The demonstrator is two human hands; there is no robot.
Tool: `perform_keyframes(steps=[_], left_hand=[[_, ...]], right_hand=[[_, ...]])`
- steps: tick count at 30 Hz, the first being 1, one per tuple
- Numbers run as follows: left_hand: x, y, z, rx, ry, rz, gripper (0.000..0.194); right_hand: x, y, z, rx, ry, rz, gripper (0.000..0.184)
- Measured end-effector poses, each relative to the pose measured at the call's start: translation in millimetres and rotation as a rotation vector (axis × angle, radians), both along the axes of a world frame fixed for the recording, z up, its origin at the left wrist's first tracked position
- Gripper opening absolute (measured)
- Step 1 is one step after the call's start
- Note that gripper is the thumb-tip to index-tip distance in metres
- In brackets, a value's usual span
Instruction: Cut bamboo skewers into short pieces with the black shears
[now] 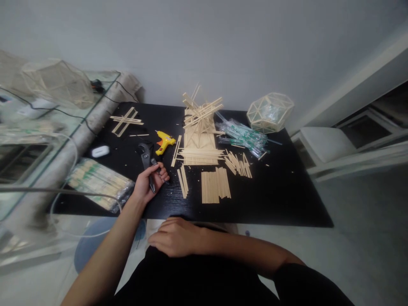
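Observation:
My left hand (151,182), palm up at the table's front left, has its fingers curled around the dark handles of pliers (145,158). The pliers' jaws point away from me. Just beyond them lies a yellow glue gun (164,142). My right hand (175,237) rests in front of my body below the table edge, back upward, fingers loosely laid down, with nothing visible in it. Short wooden sticks (215,186) lie in a flat row to the right of my left hand, and a few loose sticks (182,182) lie between.
A stick structure (200,123) stands at the back middle of the black table (270,195). Plastic wrappers (244,136) and a stick polyhedron (270,112) sit right. Left are a packet of sticks (98,182), a white case (100,151), crossed sticks (127,121) and a glass-topped surface (79,123).

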State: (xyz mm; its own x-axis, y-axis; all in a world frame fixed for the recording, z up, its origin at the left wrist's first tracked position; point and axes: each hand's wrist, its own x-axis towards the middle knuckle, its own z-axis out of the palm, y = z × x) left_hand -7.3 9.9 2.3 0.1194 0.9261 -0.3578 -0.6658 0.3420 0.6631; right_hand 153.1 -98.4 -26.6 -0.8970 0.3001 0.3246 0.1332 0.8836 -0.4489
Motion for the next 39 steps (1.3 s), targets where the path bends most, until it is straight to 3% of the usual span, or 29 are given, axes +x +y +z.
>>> perform_keyframes(steps=[3, 6, 9, 11, 22, 30, 39], left_hand=[[0, -1, 0.1, -0.004, 0.000, 0.014, 0.006], [0, -2, -0.2, -0.002, -0.005, 0.017, 0.006], [1, -1, -0.2, -0.011, -0.018, 0.010, 0.005], [1, -1, 0.1, -0.022, -0.022, 0.008, 0.006], [2, -1, 0.2, -0.035, -0.043, 0.021, 0.006], [2, -2, -0.6, -0.036, -0.048, 0.013, 0.005], [3, -2, 0.5, -0.062, -0.051, 0.017, 0.006]], right_hand=[[21, 15, 19.7, -0.033, 0.116, -0.092, 0.021], [50, 47, 35.6, -0.155, 0.083, -0.414, 0.017], [78, 81, 42.1, -0.140, -0.086, -0.772, 0.007], [90, 98, 42.6, -0.109, -0.201, -0.866, 0.006], [91, 117, 34.9, -0.139, -0.393, -0.757, 0.007], [72, 141, 36.8, -0.040, -0.315, -0.778, 0.010], [60, 157, 34.9, -0.020, -0.394, -0.737, 0.012]])
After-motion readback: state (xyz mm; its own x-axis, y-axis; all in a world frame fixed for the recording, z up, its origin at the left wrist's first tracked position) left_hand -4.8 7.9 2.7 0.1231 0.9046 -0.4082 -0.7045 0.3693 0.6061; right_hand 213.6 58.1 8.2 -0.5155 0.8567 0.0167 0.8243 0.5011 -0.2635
